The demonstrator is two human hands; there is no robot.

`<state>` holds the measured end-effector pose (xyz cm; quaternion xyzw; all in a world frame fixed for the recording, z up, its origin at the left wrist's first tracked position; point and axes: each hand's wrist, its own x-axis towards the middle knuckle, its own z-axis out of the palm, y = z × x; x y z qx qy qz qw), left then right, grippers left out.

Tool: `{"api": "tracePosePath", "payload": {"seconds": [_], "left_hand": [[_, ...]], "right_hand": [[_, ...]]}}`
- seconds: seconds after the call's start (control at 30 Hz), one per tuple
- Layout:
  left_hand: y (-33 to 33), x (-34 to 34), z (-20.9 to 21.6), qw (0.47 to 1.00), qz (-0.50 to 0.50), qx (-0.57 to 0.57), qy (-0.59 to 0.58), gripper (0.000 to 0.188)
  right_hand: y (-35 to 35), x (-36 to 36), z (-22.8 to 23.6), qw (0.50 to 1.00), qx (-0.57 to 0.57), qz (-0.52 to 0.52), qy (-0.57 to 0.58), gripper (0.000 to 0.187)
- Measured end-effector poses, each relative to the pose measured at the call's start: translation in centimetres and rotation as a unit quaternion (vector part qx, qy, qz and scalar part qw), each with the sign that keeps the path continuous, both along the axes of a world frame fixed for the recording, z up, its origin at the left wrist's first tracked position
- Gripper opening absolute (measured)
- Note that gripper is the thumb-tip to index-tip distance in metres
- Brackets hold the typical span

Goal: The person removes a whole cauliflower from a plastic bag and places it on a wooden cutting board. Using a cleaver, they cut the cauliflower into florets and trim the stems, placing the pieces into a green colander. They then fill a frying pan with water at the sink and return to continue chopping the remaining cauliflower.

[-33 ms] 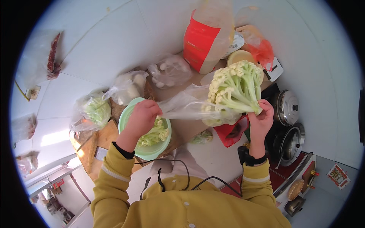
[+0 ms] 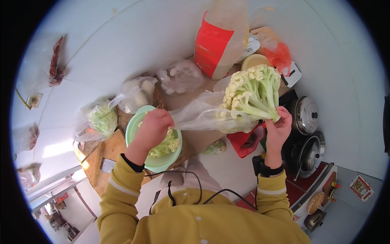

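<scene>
My right hand [image 2: 279, 127] grips the thick stem of a large piece of cauliflower [image 2: 254, 91], its pale florets turned up and to the left. A clear plastic bag [image 2: 199, 112] stretches from beneath the cauliflower across to my left hand [image 2: 154, 126], which pinches its edge with closed fingers. Whether my right hand also holds the bag is hidden. Under my left hand stands a light green basin [image 2: 155, 163] with cut cauliflower florets [image 2: 167, 145] in it, partly covered by that hand.
At the left, bagged cabbage [image 2: 101, 120] lies by a wooden board [image 2: 109, 152]. Farther back are a bag of white vegetables [image 2: 136, 95], another bag [image 2: 180, 77] and a tall red-and-clear sack [image 2: 213, 46]. Lidded pots [image 2: 306, 116] stand at the right, near a red bag [image 2: 243, 144].
</scene>
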<state>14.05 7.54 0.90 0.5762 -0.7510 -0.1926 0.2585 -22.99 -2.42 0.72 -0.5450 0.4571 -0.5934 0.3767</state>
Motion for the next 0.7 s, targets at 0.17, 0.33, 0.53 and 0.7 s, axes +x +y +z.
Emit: {"api": "tracePosePath", "payload": {"seconds": [0.17,0.33,0.53,0.7], "left_hand": [[1.6,-3.3,1.4,0.993,-0.117,-0.016,-0.017,0.010],[2.0,-2.0,1.1,0.995,-0.076,-0.018,-0.068,0.010],[-0.2,1.1,-3.0,0.979,0.009,0.015,-0.204,0.005],[-5.1,2.9,-7.0,0.964,0.112,0.025,-0.240,0.007]], "right_hand": [[-1.6,-0.7,-1.6,0.982,0.058,-0.112,-0.141,0.035],[-3.0,-3.3,-3.1,0.940,0.092,-0.148,-0.295,0.018],[-3.3,-7.7,-6.1,0.875,0.117,-0.087,-0.461,0.036],[-1.8,-10.5,-8.5,0.854,0.076,-0.028,-0.514,0.052]]}}
